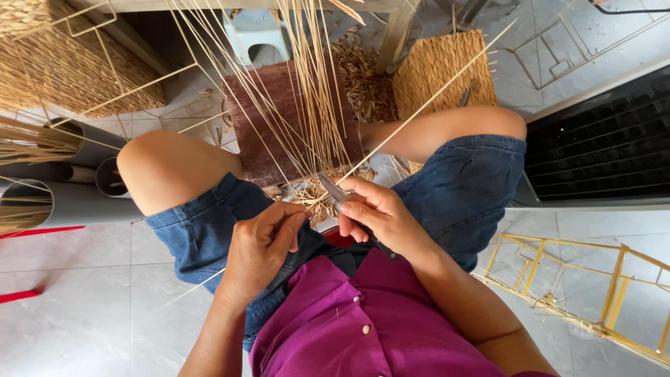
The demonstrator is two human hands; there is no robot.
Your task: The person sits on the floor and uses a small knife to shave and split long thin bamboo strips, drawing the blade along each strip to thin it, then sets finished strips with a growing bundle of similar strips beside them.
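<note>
Tiled floor (77,307); knife (332,188) in R fingers (363,209), by strips (314,105)

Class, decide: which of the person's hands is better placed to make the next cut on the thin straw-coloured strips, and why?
Probably the right hand: it grips the small metal-bladed knife, blade tip at the thin straw-coloured strips. The left hand only pinches their lower ends.

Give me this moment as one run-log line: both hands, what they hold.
left hand: grip pinches thin straw strips | right hand: grip shut on knife, blade at strips | shavings between knees
</note>
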